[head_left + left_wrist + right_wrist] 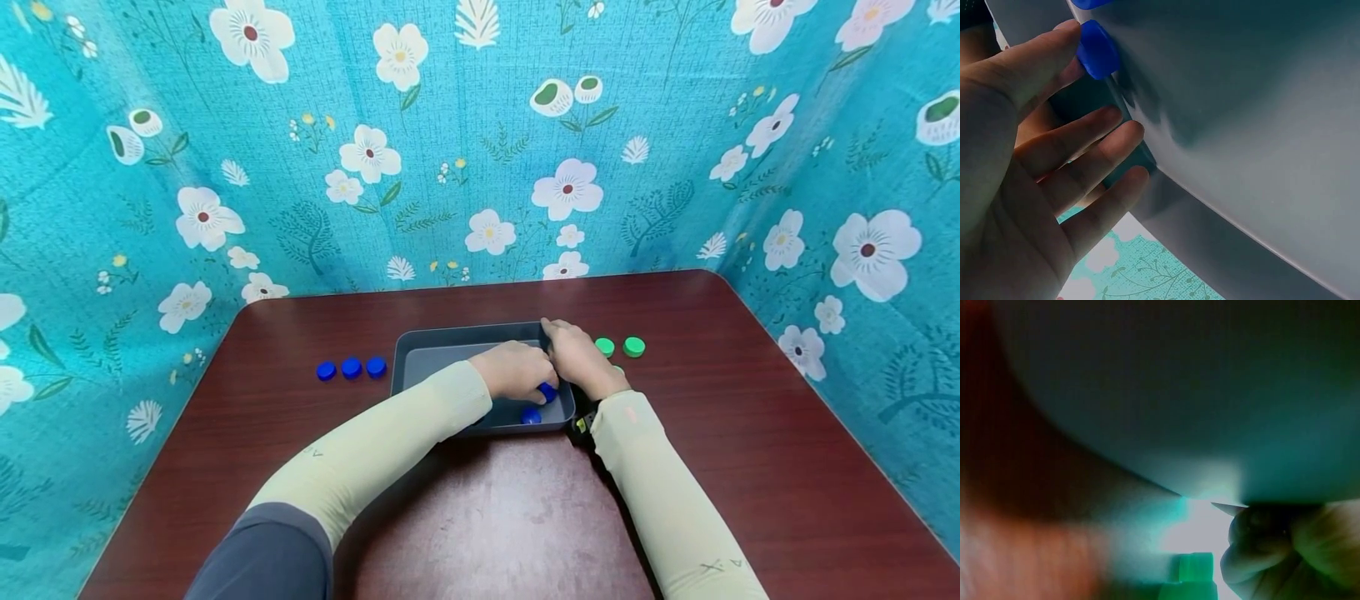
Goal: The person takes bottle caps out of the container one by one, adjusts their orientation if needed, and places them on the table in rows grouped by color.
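Observation:
A dark grey rectangular tray (435, 358) sits on the table, both hands at its right end. My left hand (516, 371) reaches inside it and pinches a blue bottle cap (1099, 51) between thumb and index finger, the other fingers spread beside the tray wall. Closer to the tray's front wall lies another blue cap (531, 416). My right hand (582, 360) grips the tray's right wall, with fingertips over the rim near the back corner. In the right wrist view, curled fingers (1260, 550) show at the tray's edge.
Left of the tray, three blue caps (352, 368) stand in a row on the dark red table (300, 329). Several green caps (633, 347) are right of the tray, one partly hidden by the right hand. A floral turquoise curtain (442, 167) surrounds the table's back and sides.

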